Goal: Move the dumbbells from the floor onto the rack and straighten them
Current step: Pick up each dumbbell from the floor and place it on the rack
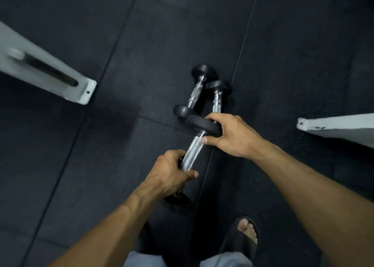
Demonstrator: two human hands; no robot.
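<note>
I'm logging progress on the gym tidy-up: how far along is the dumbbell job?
Nothing visibly racked. In hand: left hand and right hand grip a chrome-handled dumbbell with black ends. Left: two black-ended chrome dumbbells lying on the dark rubber floor.

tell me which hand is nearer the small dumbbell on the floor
Right. The right hand grips the far head of the held dumbbell, just beside the small dumbbell. The left hand holds the handle's near end, farther back toward the person.

Looks like a gym: black rubber floor tiles (85, 165), chrome-handled dumbbells (197, 90) lying there, grey steel frame feet (81, 92).
</note>
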